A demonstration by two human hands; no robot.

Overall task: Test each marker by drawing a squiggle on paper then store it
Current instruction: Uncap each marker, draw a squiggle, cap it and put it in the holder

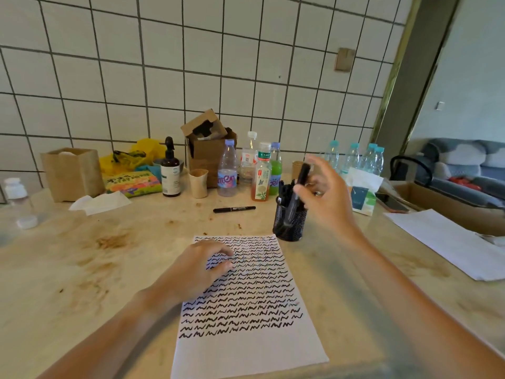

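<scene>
A white sheet of paper (254,348) lies on the table in front of me, covered with rows of black squiggles. My left hand (199,266) rests on the sheet's upper left part, fingers loosely bent. A black mesh pen holder (289,224) with several black markers stands just beyond the sheet's top right corner. My right hand (325,195) hovers over the holder and holds a black marker (299,181) upright, its lower end in the holder's mouth. Another black marker (234,209) lies flat on the table behind the paper.
Bottles (226,173), a brown pump bottle (170,170), paper cups (198,183), cardboard boxes (207,149) and snack bags (131,181) crowd the back of the marble table (95,269). A tissue pack (360,192) and a second white sheet (448,242) lie to the right.
</scene>
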